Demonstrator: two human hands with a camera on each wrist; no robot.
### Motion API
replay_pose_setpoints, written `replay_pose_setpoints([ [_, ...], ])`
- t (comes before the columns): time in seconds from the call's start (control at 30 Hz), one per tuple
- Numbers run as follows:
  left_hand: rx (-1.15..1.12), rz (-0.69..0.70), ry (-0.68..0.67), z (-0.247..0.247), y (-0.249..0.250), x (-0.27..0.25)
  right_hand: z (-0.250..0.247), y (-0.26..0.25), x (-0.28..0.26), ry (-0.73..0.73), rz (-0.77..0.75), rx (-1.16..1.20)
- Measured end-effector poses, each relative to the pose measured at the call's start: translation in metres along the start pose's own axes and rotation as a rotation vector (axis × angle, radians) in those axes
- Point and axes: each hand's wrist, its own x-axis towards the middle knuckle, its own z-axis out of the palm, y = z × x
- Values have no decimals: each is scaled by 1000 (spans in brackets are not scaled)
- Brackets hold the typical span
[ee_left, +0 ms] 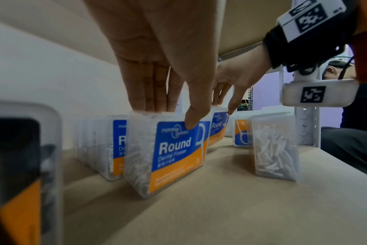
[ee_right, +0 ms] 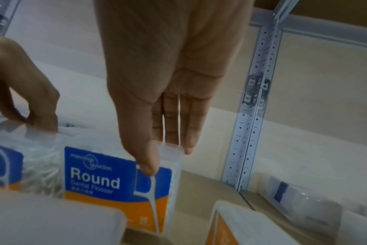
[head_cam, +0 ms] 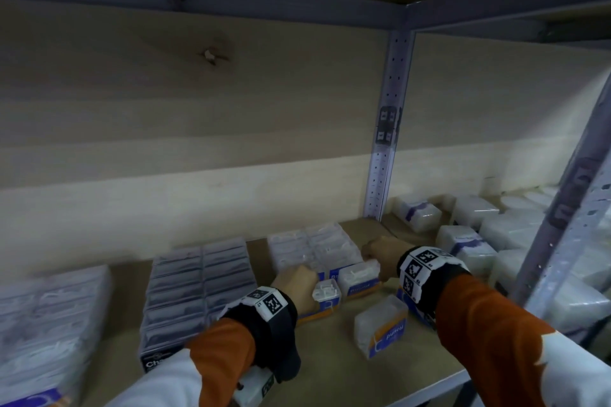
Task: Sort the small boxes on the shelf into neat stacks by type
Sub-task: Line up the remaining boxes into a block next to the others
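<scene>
Two clear boxes of white flossers with blue-and-orange "Round" labels stand upright on the shelf board (head_cam: 330, 367). My left hand (head_cam: 294, 281) (ee_left: 172, 116) pinches the top of the nearer box (head_cam: 325, 294) (ee_left: 174, 154), thumb on the label, fingers behind it. My right hand (head_cam: 380, 251) (ee_right: 166, 155) pinches the top of the other box (head_cam: 358, 276) (ee_right: 115, 185) the same way. Both boxes sit in front of a row of like boxes (head_cam: 310, 248). A third box (head_cam: 380, 327) (ee_left: 272, 145) lies loose nearer the shelf's front edge.
A double row of dark boxes (head_cam: 198, 291) stands left of my hands, with a blurred pack (head_cam: 49, 324) further left. A perforated metal post (head_cam: 386, 142) divides the bay from white packs (head_cam: 496, 235) on the right. The upper shelf hangs low overhead.
</scene>
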Motion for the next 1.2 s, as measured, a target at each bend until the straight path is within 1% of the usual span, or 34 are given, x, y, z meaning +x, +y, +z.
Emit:
replay_pose_setpoints([
  [0.27,2,-51,47,1,-2,3,8,1,16,-24,-11,21],
  [0.4,-15,-72,42,1,-2,3,9,1,21,-27,-18,23],
  [1.2,-86,-91,30,0,-5,6,6,-4,24,-29,-37,-11],
])
